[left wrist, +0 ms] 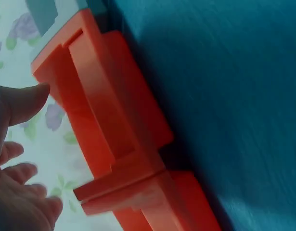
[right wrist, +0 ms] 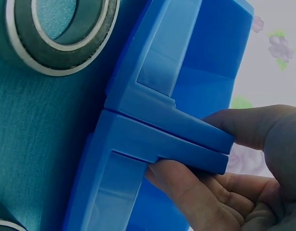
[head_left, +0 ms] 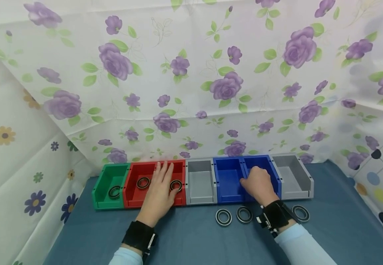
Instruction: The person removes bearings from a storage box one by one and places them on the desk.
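Observation:
My left hand (head_left: 158, 191) hovers over the two red bins (head_left: 132, 187) with its fingers extended, holding nothing; in the left wrist view its thumb is near a bin's upper edge. A ring-shaped ball bearing (head_left: 143, 188) lies in the left red bin and another bearing (head_left: 180, 186) in the right one, partly behind the thumb. My right hand (head_left: 259, 185) pinches the adjoining side walls of the two blue bins (head_left: 228, 184). In the right wrist view its thumb reaches into one blue bin (right wrist: 205, 86) and its index finger into the other.
A green bin (head_left: 103, 187) at the left end holds a bearing (head_left: 110, 195). Grey bins stand between red and blue (head_left: 200, 184) and at the right end (head_left: 292, 176). On the blue cloth in front lie three bearings, one (head_left: 300, 220) beside my right wrist. Flowered sheeting hangs behind.

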The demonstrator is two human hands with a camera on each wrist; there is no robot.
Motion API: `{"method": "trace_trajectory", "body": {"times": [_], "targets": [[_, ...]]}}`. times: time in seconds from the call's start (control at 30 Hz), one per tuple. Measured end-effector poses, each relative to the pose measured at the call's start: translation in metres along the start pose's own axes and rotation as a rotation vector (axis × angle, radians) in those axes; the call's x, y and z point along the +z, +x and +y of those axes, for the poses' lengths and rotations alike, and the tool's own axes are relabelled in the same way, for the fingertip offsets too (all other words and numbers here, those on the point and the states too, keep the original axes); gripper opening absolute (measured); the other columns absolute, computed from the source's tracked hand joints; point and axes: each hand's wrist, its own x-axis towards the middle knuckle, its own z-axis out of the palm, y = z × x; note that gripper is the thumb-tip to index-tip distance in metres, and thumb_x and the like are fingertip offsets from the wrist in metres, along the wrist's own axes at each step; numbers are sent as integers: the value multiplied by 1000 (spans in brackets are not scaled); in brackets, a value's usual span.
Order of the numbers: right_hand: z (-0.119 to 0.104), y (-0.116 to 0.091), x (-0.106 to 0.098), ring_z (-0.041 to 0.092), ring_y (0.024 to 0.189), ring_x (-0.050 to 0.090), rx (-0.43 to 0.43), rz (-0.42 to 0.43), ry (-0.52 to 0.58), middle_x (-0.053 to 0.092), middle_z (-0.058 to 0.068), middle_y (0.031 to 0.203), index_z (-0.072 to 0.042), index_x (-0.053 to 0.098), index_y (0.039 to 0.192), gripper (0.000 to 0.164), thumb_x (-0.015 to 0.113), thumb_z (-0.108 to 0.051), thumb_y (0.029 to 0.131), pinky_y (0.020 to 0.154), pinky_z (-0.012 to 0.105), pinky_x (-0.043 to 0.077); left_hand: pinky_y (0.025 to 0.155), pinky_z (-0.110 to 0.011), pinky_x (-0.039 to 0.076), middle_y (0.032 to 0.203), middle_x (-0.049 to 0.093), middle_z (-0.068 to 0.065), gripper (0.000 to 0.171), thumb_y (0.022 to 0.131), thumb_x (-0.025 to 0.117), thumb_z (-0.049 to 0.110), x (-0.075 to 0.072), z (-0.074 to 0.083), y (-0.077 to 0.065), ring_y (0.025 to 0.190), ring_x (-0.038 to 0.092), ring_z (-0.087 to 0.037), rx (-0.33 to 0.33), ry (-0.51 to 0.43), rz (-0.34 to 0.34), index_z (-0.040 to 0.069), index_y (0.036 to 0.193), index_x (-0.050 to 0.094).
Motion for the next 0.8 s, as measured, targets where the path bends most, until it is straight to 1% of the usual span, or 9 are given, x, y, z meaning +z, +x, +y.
{"method": "trace_trajectory", "body": {"times": [0.07,0.17,0.37,0.5,0.63,0.7,0.8], "targets": [[-1,0,-1,17,44,49,5,-3,-3,31,-3,49,-11,43,55,40,67,-27,83,39,26,39,105,-43,20,153,15,-8,84,83,70,23,3,3,2,138,8,-28,-14,-31,-43,13,149,19],[-1,0,-1,17,44,49,14,-10,-4,30,-3,50,-12,41,54,41,67,-27,83,39,26,39,103,-42,25,150,22,-9,77,85,67,20,6,7,5,137,15,-28,-65,-73,-85,12,148,23],[-2,0,-1,17,45,49,16,-17,0,30,-3,50,-12,41,55,40,66,-27,83,40,27,40,98,-45,31,146,29,-16,70,83,68,14,15,6,11,132,26,-35,-168,-100,-116,8,144,34],[-2,-1,-1,17,45,49,24,-18,6,30,-3,50,-12,41,56,40,66,-26,83,39,26,39,95,-47,33,145,29,-19,69,80,69,11,22,5,17,130,27,-40,-217,-140,-170,9,142,38],[-1,1,-2,17,44,49,34,-38,20,30,-3,50,-13,41,55,41,66,-27,83,39,26,39,95,-46,35,144,31,-21,67,77,71,7,28,4,19,130,26,-41,-266,-178,-232,9,138,44],[-1,1,-3,17,44,49,33,-49,23,30,-4,50,-13,40,55,41,66,-28,83,39,25,38,96,-46,35,141,35,-21,65,75,71,5,30,4,20,130,27,-40,-281,-184,-246,8,136,47],[0,1,-7,17,43,47,25,-59,29,28,-4,50,-14,38,55,43,66,-30,83,39,25,36,98,-45,33,136,43,-20,60,74,69,3,33,4,23,129,30,-39,-283,-174,-248,4,131,51]]}}
